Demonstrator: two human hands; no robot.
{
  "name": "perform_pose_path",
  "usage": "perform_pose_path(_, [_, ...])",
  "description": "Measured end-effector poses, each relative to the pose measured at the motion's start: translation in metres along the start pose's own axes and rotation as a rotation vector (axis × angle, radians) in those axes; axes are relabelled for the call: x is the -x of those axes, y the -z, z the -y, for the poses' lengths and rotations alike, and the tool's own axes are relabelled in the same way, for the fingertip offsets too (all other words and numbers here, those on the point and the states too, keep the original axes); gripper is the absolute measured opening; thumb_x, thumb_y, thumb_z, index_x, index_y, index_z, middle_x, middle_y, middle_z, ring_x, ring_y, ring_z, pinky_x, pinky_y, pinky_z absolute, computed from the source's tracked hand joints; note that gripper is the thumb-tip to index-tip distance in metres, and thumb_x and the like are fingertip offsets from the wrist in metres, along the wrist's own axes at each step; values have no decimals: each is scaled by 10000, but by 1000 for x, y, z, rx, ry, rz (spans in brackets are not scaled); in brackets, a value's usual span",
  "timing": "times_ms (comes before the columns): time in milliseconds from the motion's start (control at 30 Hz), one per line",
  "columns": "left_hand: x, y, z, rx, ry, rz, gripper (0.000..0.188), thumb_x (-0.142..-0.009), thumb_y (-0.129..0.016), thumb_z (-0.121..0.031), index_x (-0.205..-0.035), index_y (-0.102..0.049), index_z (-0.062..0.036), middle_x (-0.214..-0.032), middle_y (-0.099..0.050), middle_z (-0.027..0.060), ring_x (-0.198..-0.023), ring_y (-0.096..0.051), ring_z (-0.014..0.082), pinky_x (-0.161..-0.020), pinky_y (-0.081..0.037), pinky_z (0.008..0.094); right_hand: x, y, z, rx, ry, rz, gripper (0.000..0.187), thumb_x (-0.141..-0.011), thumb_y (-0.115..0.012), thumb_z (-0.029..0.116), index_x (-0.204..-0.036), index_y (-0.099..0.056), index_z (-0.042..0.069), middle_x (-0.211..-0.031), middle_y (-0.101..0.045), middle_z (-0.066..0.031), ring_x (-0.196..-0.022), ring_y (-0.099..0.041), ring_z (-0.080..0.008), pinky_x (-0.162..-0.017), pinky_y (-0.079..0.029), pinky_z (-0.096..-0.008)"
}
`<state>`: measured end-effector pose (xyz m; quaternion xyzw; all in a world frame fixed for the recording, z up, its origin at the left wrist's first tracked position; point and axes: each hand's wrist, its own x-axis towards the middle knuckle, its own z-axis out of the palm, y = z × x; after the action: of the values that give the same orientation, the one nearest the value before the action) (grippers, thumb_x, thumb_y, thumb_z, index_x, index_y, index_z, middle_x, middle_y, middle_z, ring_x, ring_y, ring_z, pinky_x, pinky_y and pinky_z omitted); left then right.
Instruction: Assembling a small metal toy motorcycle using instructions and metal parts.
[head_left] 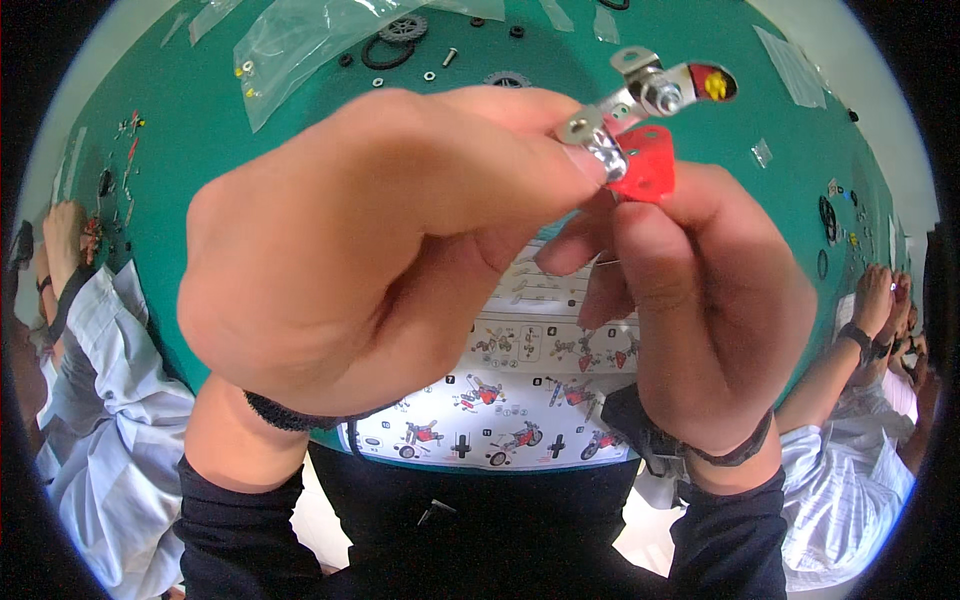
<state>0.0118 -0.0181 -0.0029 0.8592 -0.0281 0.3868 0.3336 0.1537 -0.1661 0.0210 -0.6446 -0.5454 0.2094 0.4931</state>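
Close in front of me, above the green table, both hands meet at a small metal toy assembly point(622, 112). It has shiny silver brackets, a bolt with a nut, and a yellow piece at its far right end. My left hand point(380, 230) pinches the silver bracket between thumb and fingers. A flat red plate point(648, 165) with small holes joins the assembly's lower side. My right hand point(710, 280) grips that red plate between thumb and forefinger. Below the hands lies a printed instruction sheet point(490, 400) with assembly drawings, partly covered by them.
On the green table point(300, 120) lie a clear plastic bag point(300, 50), a grey toy wheel point(404, 28), a black rubber ring point(387, 53), a bolt point(450, 57) and several nuts. Co-workers' hands handle small parts at the far left point(66, 235) and far right point(875, 300).
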Motion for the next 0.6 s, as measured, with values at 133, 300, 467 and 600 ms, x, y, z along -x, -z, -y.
perform_pose_path(133, [6, -18, 9, 94, -5, -197, 205, -876, -651, 102, -1046, -567, 23, -1050, -677, 311, -977, -701, 345, -845, -571, 418, -2, 5, 1, -60, -95, -11, 153, -942, -584, 9, -1080, -561, -52, -964, -683, -134, -746, -675, -141, -564, -509, -201])
perform_pose_path(300, [-3, -1, 4, 44, -19, -11, 211, -875, -650, 104, -1050, -567, 23, -1055, -673, 320, -973, -702, 349, -845, -570, 422, -3, 11, 0, 30, -80, 0, 104, -958, -583, 58, -1005, -595, -33, -869, -694, -120, -657, -599, -75, -518, -425, -168])
perform_pose_path(467, [-5, 4, 3, 68, -7, 6, 212, -871, -655, 106, -1049, -572, 26, -1053, -674, 322, -963, -705, 345, -835, -567, 407, -5, 3, 0, 40, -20, -12, 141, -976, -547, 61, -1023, -639, -35, -835, -697, -94, -573, -512, -41, -486, -364, -171])
perform_pose_path(600, [-4, 3, 11, 14, -74, -5, 211, -869, -654, 111, -1046, -573, 28, -1047, -678, 316, -958, -706, 342, -827, -568, 401, -6, 1, 1, 25, -67, -52, 172, -981, -537, 52, -1065, -659, -36, -839, -695, -83, -540, -492, -37, -491, -362, -173])
